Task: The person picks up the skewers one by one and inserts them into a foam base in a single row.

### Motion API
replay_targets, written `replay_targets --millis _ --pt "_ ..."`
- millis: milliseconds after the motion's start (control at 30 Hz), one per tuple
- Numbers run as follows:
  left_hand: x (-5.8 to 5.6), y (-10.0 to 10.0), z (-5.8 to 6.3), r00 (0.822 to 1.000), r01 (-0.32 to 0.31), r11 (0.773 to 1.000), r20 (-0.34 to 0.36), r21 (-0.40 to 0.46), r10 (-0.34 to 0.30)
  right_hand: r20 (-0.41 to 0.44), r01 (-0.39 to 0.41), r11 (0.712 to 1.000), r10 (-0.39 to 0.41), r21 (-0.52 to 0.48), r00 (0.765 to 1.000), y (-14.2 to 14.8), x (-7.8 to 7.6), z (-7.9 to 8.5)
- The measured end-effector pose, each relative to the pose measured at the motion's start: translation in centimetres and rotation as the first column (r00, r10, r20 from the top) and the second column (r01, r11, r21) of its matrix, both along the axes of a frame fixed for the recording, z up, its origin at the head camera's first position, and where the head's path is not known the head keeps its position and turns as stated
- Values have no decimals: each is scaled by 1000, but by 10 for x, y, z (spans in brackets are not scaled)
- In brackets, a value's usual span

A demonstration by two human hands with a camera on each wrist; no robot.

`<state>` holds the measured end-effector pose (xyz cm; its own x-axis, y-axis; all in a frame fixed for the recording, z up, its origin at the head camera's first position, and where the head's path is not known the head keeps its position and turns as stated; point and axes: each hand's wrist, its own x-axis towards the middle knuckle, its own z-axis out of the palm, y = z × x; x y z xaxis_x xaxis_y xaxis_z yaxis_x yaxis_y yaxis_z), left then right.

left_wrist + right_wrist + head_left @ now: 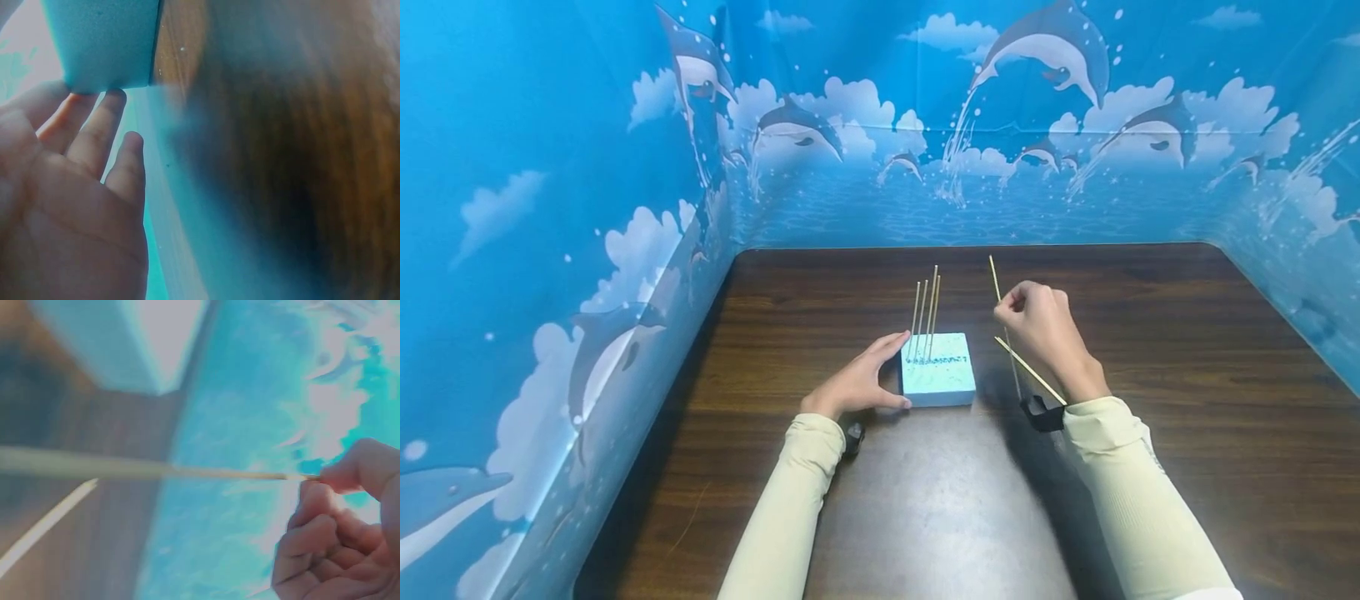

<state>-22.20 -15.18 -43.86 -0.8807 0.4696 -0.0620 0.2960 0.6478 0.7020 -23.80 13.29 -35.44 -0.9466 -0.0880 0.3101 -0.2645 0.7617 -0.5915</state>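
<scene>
Cream sleeves (782, 517) reach across the near part of a dark wood-grain table (797, 308). At left, the left hand (861, 379), thumb and fingers spread nearly straight, touches the left side of a pale-blue foam block (936, 383) bearing four near-upright thin sticks (922, 310). Right of it, the right hand (1047, 329) pinches a tilted wooden stick (231, 474) between thumb and forefinger. Planting it would probably go best upright, gripped low, pressed straight down with the block braced, clear of the slanting stick (1032, 372) near the right wrist.
</scene>
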Motion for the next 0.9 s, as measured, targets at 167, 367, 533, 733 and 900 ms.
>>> replay_targets --millis 167,367,533,733,900 --pt "-1 0 -1 1000 5 1000 -2 -5 -5 -214 -58 994 37 -91 976 -22 6 23" --pt "-1 -1 -2 1000 3 1000 -2 -4 -3 -325 -141 983 96 -118 941 -39 9 23" --pt "-1 0 -1 1000 4 1000 1 -5 -4 -339 -183 976 134 -118 931 -46 10 21" --pt "-1 0 -1 1000 5 1000 -1 -3 -5 -308 -197 974 155 -110 939 -49 11 17" --pt "0 0 0 1000 0 1000 -3 -7 0 -279 -224 970 192 -89 941 -52 11 9"
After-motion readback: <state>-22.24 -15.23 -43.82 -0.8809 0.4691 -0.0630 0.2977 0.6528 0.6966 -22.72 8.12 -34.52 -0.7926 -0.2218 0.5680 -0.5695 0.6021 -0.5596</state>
